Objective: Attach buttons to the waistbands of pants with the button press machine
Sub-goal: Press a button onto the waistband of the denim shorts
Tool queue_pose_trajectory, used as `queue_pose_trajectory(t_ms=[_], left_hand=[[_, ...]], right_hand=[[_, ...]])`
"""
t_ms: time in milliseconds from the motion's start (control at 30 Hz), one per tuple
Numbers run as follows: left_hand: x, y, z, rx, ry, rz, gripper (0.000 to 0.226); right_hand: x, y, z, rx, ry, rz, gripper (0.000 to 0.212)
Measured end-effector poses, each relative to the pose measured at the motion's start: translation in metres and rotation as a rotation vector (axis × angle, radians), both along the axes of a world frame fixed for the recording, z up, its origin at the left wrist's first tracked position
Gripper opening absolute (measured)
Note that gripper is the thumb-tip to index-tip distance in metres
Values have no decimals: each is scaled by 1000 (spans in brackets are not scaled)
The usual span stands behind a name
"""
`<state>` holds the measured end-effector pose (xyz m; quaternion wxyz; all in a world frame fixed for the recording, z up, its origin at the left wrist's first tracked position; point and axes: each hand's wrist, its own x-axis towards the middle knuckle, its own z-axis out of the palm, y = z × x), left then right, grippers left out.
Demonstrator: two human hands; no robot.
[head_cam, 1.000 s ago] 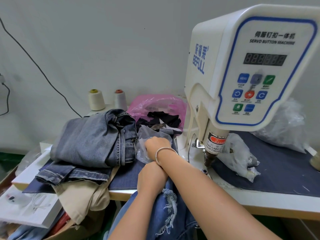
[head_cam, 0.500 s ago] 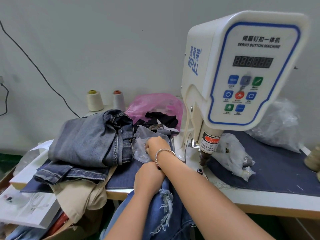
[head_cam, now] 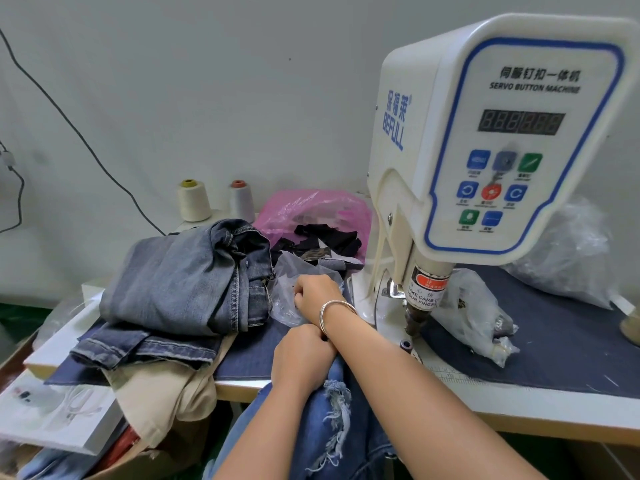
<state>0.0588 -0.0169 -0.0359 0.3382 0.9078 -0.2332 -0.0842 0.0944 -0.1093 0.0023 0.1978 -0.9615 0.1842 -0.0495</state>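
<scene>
The white button press machine [head_cam: 450, 161] stands on the table at the right, its press head [head_cam: 417, 315] above the lower die [head_cam: 406, 344]. My left hand [head_cam: 301, 358] grips the waistband of ripped blue jeans [head_cam: 332, 420] at the table's front edge. My right hand [head_cam: 313, 292], with a silver bangle on the wrist, crosses over the left. Its curled fingers dig into a clear plastic bag [head_cam: 287, 306] left of the machine. What the fingertips pinch inside the bag is hidden.
A pile of folded grey-blue jeans [head_cam: 183, 282] over beige cloth [head_cam: 156, 393] fills the table's left side. Behind lie a pink bag [head_cam: 311, 209] and two thread cones [head_cam: 194, 200]. More plastic bags [head_cam: 474, 313] sit right of the press head on the dark table cover [head_cam: 554, 341].
Both hands stay where they were, the left on the jeans and the right in the bag. Only my view has shifted slightly, moving the machine a little left in frame.
</scene>
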Motion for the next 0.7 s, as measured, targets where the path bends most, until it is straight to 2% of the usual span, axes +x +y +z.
queue_pose_trajectory(t_ms=[267,400,467,600,700], left_hand=[[-1,1,0,4,-16,-11,27],[-1,0,1,6,-22,-12,30],[-1,0,2,-6,-19,-15,31],[-1,0,1,-29,-34,-31,30],[0,0,1,-33,-40,-31,33]], right_hand=[[2,-3,3,-72,32,78,31],[3,-7,2,-31,64,81,35],[1,-7,-4,55,-33,52,33],[-2,-8,-16,381,-232,-87,22],[0,-10,-20,435,-250,-120,17]])
